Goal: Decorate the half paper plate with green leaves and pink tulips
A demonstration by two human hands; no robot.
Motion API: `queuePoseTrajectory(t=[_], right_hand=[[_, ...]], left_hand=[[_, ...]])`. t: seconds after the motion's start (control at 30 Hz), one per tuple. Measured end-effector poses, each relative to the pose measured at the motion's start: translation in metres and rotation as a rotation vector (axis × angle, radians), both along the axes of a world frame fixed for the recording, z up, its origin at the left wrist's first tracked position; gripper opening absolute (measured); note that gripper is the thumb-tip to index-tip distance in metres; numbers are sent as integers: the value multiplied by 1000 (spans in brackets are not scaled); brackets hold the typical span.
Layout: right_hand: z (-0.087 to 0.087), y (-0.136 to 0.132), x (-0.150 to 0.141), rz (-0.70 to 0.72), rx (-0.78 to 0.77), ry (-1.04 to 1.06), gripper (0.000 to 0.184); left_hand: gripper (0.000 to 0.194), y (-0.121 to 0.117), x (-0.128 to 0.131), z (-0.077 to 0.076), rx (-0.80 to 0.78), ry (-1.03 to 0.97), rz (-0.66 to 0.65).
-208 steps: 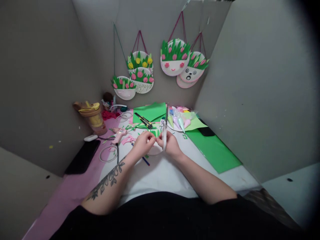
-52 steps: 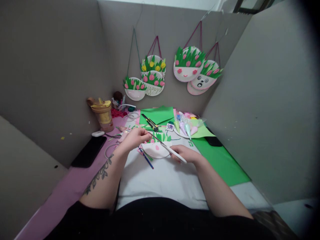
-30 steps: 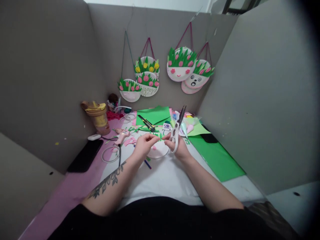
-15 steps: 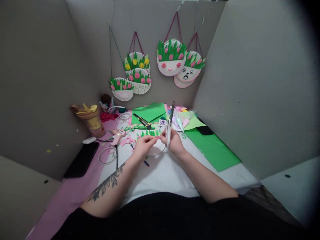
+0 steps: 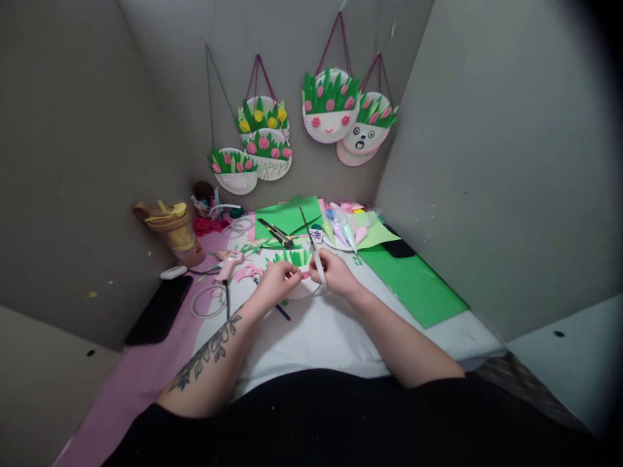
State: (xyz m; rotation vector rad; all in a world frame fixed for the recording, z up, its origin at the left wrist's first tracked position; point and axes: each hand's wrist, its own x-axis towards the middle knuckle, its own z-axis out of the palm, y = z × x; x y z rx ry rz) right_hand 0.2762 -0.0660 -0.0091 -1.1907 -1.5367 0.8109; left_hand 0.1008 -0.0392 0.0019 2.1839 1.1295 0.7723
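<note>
My left hand (image 5: 280, 281) is closed in a pinch at a small pink paper piece (image 5: 305, 275). Close beside it, my right hand (image 5: 338, 272) grips white-handled scissors (image 5: 319, 267), their blades pointing up and away from me. The right fingertips also meet the pink piece's other end; how they hold it is hard to see. Beneath both hands lies a white paper plate (image 5: 302, 292) with green paper leaves (image 5: 292, 257) along its far side, partly covered by my hands. A blue pen (image 5: 283, 312) lies just below my left wrist.
A yellow-black utility knife (image 5: 276, 233) rests on green paper (image 5: 306, 209). Left are a pink glue gun (image 5: 230, 264), a cup (image 5: 180, 241) and a black phone-like slab (image 5: 159, 310). Filled piping bags (image 5: 348, 230) and a green sheet (image 5: 413, 285) lie right. Decorated plates (image 5: 331, 123) hang behind.
The scissors have turned in my right hand, from blades nearly upright to leaning left. Both hands stay close together around the pink piece. The camera view has shifted slightly.
</note>
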Motion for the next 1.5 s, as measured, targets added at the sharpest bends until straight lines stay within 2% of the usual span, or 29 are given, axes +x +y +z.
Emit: queuePoseTrajectory(t=[0.13, 0.23, 0.33, 0.47, 0.67, 0.87, 1.0, 1.1, 1.3, 1.5], right_hand=[[-1, 3, 0, -32, -19, 17, 17], [-2, 6, 0, -111, -26, 175, 23], [-2, 7, -1, -125, -40, 299, 26], [-3, 6, -6, -122, -30, 281, 29], [-7, 7, -9, -143, -14, 245, 28], [1, 5, -1, -26, -61, 133, 26], [1, 3, -1, -9, -59, 90, 25], [-4, 5, -2, -21, -54, 128, 26], [-7, 7, -6, -55, -41, 300, 30], [-8, 4, -14, -113, -33, 375, 30]], left_hand=[[21, 1, 1, -3, 38, 50, -45], [25, -1, 4, -3, 3, -24, 13], [27, -3, 8, -4, -57, -142, 94], [28, -8, 15, -7, -61, -240, 140], [29, -12, 19, -9, -76, -255, 139], [27, -10, 14, -3, -145, -175, 93], [23, -10, 13, -3, -126, -98, 62], [20, -10, 14, -3, -98, -104, 74], [27, -8, 14, -3, -97, -241, 153], [21, -10, 17, -10, -70, -310, 143]])
